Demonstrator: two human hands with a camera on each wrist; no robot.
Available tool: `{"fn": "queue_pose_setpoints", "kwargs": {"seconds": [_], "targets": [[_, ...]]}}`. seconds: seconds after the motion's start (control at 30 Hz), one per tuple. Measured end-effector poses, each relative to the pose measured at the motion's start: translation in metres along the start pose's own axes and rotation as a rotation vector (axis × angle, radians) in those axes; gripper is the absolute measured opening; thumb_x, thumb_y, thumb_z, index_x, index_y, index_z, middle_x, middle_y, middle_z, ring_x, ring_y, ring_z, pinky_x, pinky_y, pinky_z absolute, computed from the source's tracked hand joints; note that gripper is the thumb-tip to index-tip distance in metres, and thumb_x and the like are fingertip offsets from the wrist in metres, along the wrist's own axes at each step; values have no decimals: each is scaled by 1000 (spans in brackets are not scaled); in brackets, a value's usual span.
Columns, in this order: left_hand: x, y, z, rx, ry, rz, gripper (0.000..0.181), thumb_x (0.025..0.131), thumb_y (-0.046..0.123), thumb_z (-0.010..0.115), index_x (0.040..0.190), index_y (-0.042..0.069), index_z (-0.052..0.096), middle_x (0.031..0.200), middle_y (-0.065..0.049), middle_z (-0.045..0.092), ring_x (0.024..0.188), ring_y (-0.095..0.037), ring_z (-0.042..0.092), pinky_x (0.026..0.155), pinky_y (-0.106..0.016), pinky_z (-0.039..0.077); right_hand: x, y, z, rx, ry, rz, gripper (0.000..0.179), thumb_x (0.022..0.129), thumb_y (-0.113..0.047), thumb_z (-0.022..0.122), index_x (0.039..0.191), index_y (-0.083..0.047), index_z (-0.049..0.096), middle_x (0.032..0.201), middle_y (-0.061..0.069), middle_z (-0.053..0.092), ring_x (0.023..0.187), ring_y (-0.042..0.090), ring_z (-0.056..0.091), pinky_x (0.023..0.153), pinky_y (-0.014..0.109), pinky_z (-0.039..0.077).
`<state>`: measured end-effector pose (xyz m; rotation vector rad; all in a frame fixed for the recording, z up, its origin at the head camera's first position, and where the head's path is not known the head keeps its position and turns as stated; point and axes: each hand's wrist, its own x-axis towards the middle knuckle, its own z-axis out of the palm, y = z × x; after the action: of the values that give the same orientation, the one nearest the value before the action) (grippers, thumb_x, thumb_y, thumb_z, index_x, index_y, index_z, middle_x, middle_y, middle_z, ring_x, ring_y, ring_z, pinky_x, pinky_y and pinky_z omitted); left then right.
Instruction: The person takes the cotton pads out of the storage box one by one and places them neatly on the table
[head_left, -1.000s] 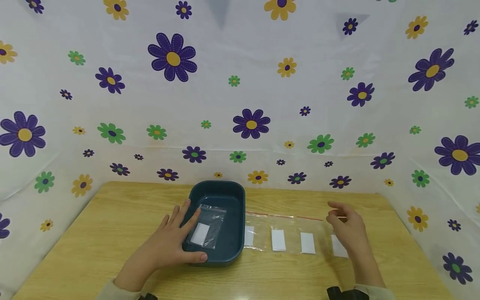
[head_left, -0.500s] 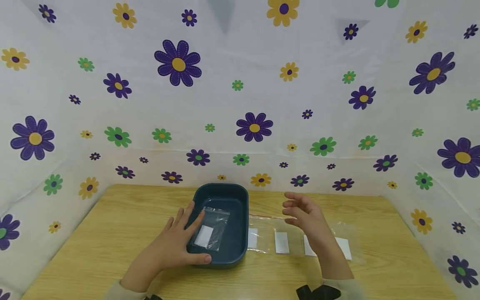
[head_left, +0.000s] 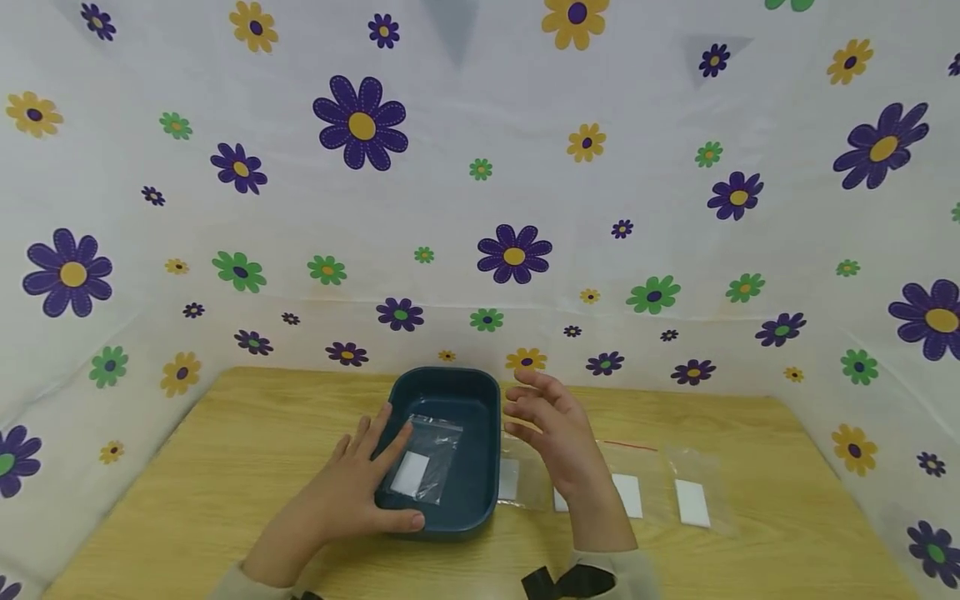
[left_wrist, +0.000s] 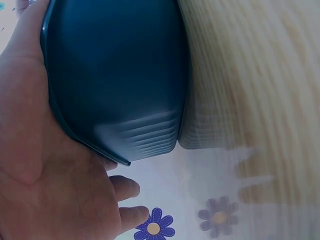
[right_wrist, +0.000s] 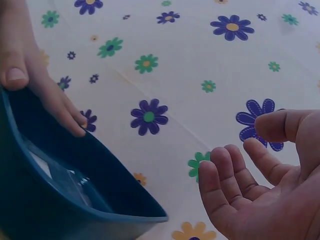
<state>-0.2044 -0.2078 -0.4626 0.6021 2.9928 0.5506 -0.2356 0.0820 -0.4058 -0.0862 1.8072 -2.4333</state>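
Note:
A dark blue-green plastic bin (head_left: 476, 467) stands on the wooden table. Inside it lies a clear zip bag (head_left: 442, 454) holding a white rectangular piece (head_left: 410, 475). My left hand (head_left: 341, 492) rests with spread fingers over the bin's left rim; the left wrist view has this palm (left_wrist: 60, 185) against the bin's outer side. My right hand (head_left: 558, 437) hovers just right of the bin, fingers loosely bent, holding nothing. In the right wrist view this hand (right_wrist: 260, 185) is apart from the bin (right_wrist: 125, 200). Behind and below it, clear bags with white pieces lie in a row, partly hidden.
The row of several bags runs rightward from the bin, ending with a bag (head_left: 692, 504) at the far right. A red zip line (head_left: 630, 446) shows on one. White flowered cloth (head_left: 420, 200) walls the table (head_left: 262, 417) at the back and sides.
My right hand has moved left from above the rightmost bag to beside the bin, its fingers loosening. My left hand stays on the bin's rim. The view has shifted slightly.

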Motion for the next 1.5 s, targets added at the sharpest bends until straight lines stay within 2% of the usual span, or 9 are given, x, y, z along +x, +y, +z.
{"fn": "queue_pose_setpoints", "kwargs": {"seconds": [0.2,0.53,0.73,0.87,1.03,1.13,1.5], "targets": [[-1,-4,2,18,7,-13,117,69,86,61,159,17,29,168,-15,2,149,-51,11,114,-71,16,-1,8,14,59,-38,37,33,98,-10,56,131,-7,55,113,10,62,96,20,63,86,32,56],[-2,-3,2,7,-10,-18,116,70,84,63,159,17,28,168,-15,2,149,-51,10,114,-71,16,-1,25,29,120,-67,119,41,99,-10,55,139,-5,48,122,10,60,107,22,60,96,37,54],[-3,-3,3,8,-3,-12,115,70,82,64,159,18,28,168,-15,3,149,-51,11,114,-71,17,1,33,33,164,-80,164,43,101,-11,52,143,-7,43,128,10,57,115,24,57,104,43,49],[-2,-4,3,12,6,-4,115,70,82,64,159,17,28,168,-16,3,149,-51,11,114,-71,18,0,36,38,158,-102,184,50,102,-14,50,149,-7,37,139,14,49,125,27,51,110,46,42],[-1,-3,3,16,13,-3,116,70,84,62,159,17,29,168,-16,4,149,-52,12,113,-72,18,-3,37,46,184,-123,220,57,100,-14,50,154,-9,32,156,24,29,142,43,35,116,53,32],[0,-2,3,11,7,-7,116,70,84,63,158,17,29,168,-16,4,149,-52,12,113,-72,18,-5,38,50,204,-136,255,59,99,-14,50,155,-11,32,160,26,19,145,48,26,118,56,27],[2,-2,4,7,3,-4,115,71,83,63,159,18,29,168,-15,3,149,-51,11,114,-71,18,-8,50,60,234,-123,313,64,94,-16,51,155,-11,33,162,26,16,148,48,17,118,61,20]]}}
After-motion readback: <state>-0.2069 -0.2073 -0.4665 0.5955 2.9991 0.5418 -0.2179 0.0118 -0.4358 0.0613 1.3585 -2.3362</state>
